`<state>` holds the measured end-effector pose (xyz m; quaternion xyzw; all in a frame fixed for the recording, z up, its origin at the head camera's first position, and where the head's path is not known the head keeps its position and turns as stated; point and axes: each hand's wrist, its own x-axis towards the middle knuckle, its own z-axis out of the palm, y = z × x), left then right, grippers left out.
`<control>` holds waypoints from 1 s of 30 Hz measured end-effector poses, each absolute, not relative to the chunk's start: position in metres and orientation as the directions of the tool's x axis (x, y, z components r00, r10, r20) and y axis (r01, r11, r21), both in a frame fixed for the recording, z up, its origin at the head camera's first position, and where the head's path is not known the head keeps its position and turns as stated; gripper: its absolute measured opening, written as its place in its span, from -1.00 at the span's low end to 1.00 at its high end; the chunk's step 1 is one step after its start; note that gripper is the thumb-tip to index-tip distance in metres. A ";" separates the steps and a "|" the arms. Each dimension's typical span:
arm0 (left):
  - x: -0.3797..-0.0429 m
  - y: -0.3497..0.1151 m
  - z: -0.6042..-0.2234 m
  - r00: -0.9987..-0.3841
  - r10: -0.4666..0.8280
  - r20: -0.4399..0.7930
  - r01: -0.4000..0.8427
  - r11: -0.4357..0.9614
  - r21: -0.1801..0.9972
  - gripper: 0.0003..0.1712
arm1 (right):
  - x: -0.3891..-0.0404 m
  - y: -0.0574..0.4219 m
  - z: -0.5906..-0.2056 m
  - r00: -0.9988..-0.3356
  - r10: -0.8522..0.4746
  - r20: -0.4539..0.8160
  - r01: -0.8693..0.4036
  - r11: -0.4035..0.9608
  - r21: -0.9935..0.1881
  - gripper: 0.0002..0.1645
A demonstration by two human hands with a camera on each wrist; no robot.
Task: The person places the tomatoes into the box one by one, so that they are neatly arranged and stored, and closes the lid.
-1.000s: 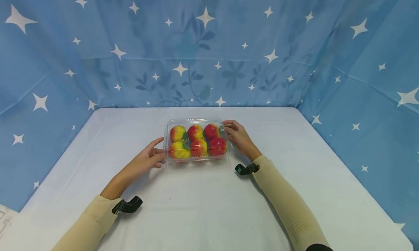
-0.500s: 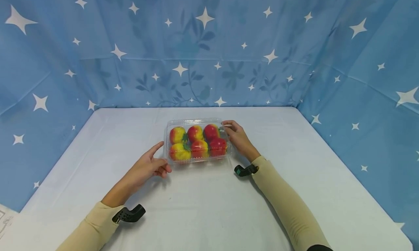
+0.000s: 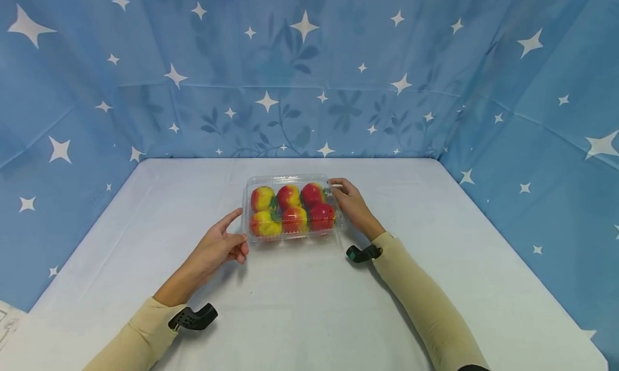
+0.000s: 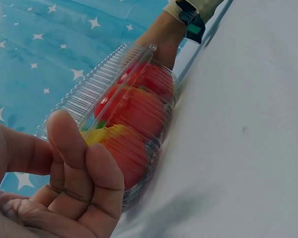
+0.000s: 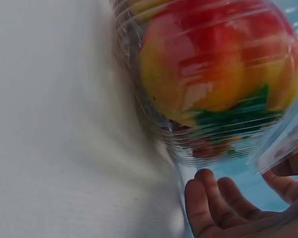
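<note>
A clear plastic clamshell box lies at the far middle of the table. Its lid is down over two rows of red-and-yellow apples with green leaves. My left hand is at the box's near left corner, one finger straight along the left rim and the others curled at the corner. In the left wrist view its fingertips overlap the ridged rim. My right hand grips the rim at the far right corner. The right wrist view shows the rim running in between thumb and fingers, other fingers loosely bent below.
A white cloth covers the table. A blue curtain with white stars stands behind it and along both sides. Black wrist devices sit on both sleeves.
My left hand has shifted slightly toward me, and its lower fingers have gone from spread to curled near the box's corner. Box and right hand stay nearly in place.
</note>
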<state>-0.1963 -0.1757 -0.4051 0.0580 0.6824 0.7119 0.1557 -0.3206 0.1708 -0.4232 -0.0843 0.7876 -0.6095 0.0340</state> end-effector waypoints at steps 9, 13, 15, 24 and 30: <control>-0.196 -0.171 -0.406 -0.942 0.309 -0.129 -0.141 -0.017 0.990 -0.10 | -0.295 0.186 -0.408 -0.973 -0.218 0.082 -0.149 0.313 -0.938 -0.40; -0.195 -0.171 -0.406 -0.945 0.300 -0.130 -0.142 -0.019 0.990 -0.10 | -0.276 0.192 -0.400 -0.958 -0.275 0.084 -0.175 0.325 -0.929 -0.40; -0.195 -0.172 -0.405 -0.946 0.297 -0.129 -0.141 -0.022 0.990 -0.10 | -0.267 0.196 -0.397 -0.951 -0.301 0.076 -0.180 0.335 -0.925 -0.40; -0.194 -0.173 -0.405 -0.948 0.289 -0.132 -0.145 -0.022 0.989 -0.11 | -0.237 0.201 -0.401 -0.945 -0.325 -0.027 -0.084 0.321 -0.943 -0.32; -0.194 -0.175 -0.406 -0.945 0.301 -0.130 -0.140 -0.011 0.990 -0.10 | -0.229 0.195 -0.409 -0.952 -0.303 -0.037 -0.020 0.182 -0.983 -0.29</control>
